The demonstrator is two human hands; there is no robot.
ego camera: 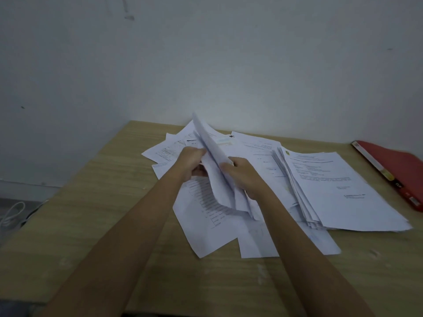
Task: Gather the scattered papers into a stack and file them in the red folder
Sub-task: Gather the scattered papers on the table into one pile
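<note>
A bundle of white papers (214, 161) stands on edge above the table, tilted and bent. My left hand (192, 162) grips its left side and my right hand (246, 177) grips its right side. Loose printed sheets (206, 227) lie scattered flat under and behind my hands. To the right, a thick stack of papers (336, 191) rests on the table with a printed letter on top. The red folder (398, 172) lies shut at the far right edge, beside the stack and apart from it.
The wooden table (91, 213) stands in a corner against a white wall (206, 65). White cables (11, 216) lie on the floor to the left of the table.
</note>
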